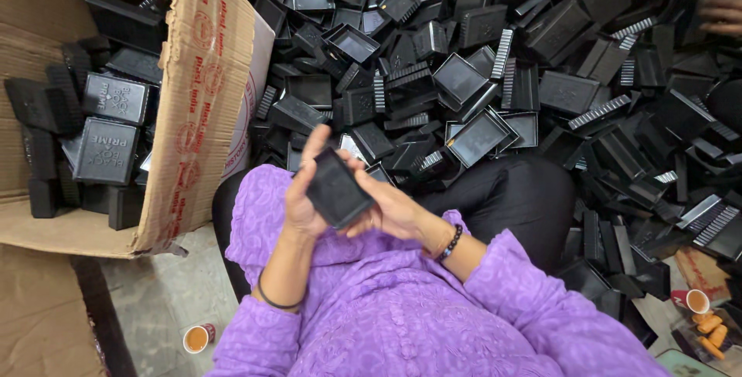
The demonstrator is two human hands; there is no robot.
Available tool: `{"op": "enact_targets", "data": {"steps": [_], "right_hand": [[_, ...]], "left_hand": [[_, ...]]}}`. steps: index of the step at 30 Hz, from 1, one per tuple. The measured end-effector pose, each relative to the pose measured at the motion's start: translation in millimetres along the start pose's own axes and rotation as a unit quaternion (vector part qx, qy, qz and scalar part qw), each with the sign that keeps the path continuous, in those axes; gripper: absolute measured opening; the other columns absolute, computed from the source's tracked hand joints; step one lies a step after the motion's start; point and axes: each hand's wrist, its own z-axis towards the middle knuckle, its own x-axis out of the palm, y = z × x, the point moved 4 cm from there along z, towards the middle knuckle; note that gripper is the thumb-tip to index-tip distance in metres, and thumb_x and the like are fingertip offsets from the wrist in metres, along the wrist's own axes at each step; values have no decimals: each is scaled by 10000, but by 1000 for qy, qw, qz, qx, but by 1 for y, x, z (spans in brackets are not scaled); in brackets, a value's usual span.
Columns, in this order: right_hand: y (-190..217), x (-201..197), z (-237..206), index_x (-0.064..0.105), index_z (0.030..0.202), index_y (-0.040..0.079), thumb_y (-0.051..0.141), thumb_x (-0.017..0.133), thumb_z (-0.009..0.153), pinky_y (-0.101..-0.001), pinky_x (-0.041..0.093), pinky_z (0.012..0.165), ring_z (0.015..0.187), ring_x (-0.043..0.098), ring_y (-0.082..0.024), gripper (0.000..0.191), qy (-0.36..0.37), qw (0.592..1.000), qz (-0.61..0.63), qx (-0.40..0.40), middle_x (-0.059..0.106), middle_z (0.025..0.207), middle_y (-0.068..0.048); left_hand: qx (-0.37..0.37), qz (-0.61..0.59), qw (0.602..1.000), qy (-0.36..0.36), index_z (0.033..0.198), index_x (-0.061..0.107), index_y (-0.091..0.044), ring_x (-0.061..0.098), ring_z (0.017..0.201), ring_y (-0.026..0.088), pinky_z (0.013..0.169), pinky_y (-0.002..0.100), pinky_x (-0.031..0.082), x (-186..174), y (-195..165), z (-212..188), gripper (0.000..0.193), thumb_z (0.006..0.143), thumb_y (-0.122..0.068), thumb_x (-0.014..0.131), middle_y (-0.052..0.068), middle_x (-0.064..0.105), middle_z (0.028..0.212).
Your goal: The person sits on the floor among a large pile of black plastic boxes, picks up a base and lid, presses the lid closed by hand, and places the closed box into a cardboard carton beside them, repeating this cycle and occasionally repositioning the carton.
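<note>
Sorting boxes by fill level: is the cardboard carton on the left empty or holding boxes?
Holding boxes: the cardboard carton lies tipped open, with black boxes stacked inside.

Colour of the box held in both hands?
Black box, matte plastic; seen in the head view.

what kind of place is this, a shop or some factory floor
Most likely a small workshop or packing floor, not a shop. A huge loose heap of black plastic boxes covers the floor, a cardboard carton holds assembled ones, and both hands, left hand and right hand, hold one black box.
</note>
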Motion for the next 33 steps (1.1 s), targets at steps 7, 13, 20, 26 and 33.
{"op": "enact_targets", "data": {"steps": [7, 13, 20, 26, 33], "right_hand": [[142, -67, 23, 678, 1045, 27, 152, 716, 859, -443, 556, 875, 979, 664, -367, 228, -265, 486, -709, -437, 675, 1037, -165], [202, -111, 34, 620, 1267, 62, 34, 739, 730, -481, 510, 843, 1015, 612, -407, 551, -318, 405, -809, -284, 606, 1108, -184], [128, -66, -9, 605, 1237, 37, 157, 819, 744, -433, 500, 926, 1100, 600, -383, 550, -197, 515, -767, -328, 608, 1167, -190], [185, -120, -24, 591, 1268, 20, 239, 848, 668, -493, 476, 969, 1169, 576, -459, 688, -361, 298, -810, -352, 580, 1276, -261], [190, -129, -18, 621, 1239, 74, 290, 835, 718, -510, 505, 888, 1040, 624, -421, 603, -415, 407, -790, -193, 631, 1107, -224]], "left_hand": [[49, 11, 966, -256, 1363, 549, -139, 687, 941, 248, 866, 441, 579, -70, -36, 37, 481, 986, -413, 671, 89, 685, 1068], [-17, 60, 936, -347, 1155, 669, -119, 718, 931, 247, 815, 417, 590, -113, -20, 50, 289, 941, -312, 686, 90, 732, 1018], [-11, 49, 939, -340, 1204, 657, -100, 712, 955, 235, 861, 415, 595, -114, -19, 31, 331, 943, -297, 704, 81, 726, 1054], [-16, 95, 928, -360, 1206, 644, -92, 707, 936, 207, 847, 400, 594, -107, -15, 36, 487, 956, -511, 638, 69, 716, 1038], [-14, 137, 916, -376, 1224, 628, -83, 694, 890, 209, 777, 399, 588, -88, -25, 30, 720, 930, -717, 457, 84, 709, 1023]]}}
